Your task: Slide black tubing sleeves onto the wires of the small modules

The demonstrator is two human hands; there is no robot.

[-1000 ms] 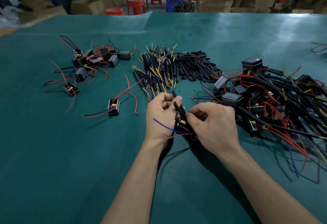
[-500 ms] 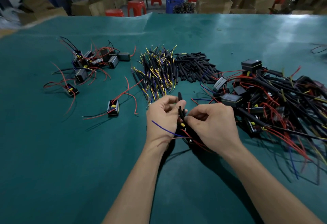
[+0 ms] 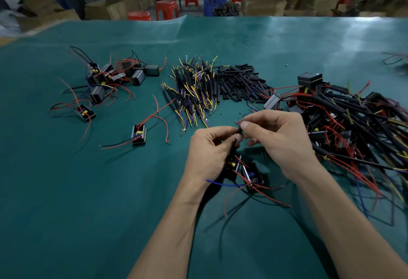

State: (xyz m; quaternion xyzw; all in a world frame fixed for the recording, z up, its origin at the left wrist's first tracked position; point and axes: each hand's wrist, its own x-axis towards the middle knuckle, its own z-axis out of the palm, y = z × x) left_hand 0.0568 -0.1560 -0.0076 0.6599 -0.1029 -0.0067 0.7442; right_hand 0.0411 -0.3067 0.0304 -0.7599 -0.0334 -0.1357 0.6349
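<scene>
While pinching at mid-table — sleeving a wire.
Left hand [image 3: 209, 153] gripping a black sleeve [image 3: 232, 146] above a small module [image 3: 234, 167]; right hand [image 3: 280, 139] pinching a red wire [image 3: 238, 122] and second sleeve [image 3: 239, 130]. Loose sleeve pile [image 3: 240, 82] at twelve o'clock — green mat [image 3: 88, 201] beneath.

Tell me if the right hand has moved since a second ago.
Yes. The right hand has risen away from the left hand, toward the pile of loose black sleeves, drawing a red wire along in its pinch.
</scene>
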